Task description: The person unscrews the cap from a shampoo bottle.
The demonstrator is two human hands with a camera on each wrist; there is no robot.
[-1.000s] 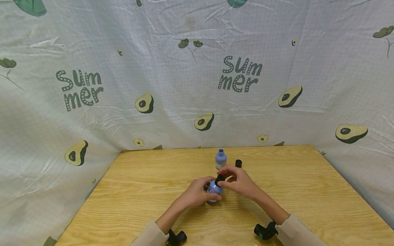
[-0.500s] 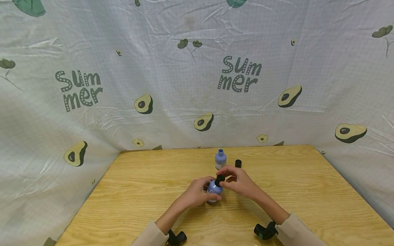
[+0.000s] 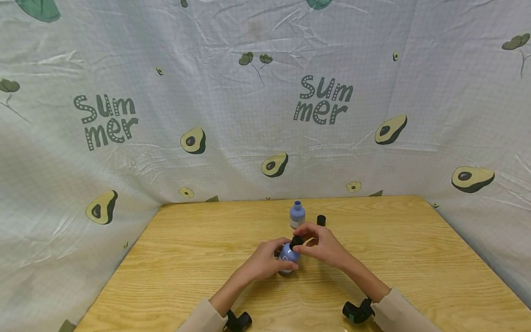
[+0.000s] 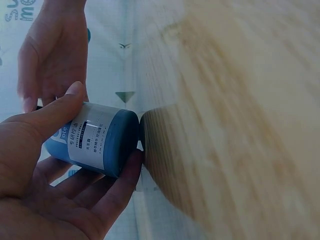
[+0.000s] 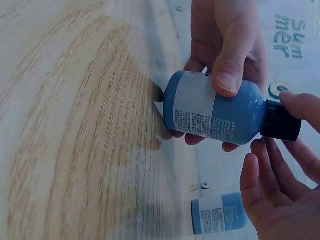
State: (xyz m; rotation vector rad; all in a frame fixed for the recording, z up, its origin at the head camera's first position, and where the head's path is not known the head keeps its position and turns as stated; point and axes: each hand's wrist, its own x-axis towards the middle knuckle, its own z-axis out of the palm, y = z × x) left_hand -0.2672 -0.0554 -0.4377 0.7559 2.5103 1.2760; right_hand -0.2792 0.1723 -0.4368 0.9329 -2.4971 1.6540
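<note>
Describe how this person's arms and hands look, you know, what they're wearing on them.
The left hand and right hand are bare, without gloves. The left sleeve and right sleeve are plain light beige and end on the forearms. Beside the cuffs sit a black left device with a rounded end and a black right device with a small green mark.

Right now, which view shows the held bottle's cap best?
The right wrist view: the cap is large and mostly uncovered, pinched by the right hand. The head view shows it small and partly covered. In the left wrist view the left hand hides all but perhaps a dark sliver.
</note>
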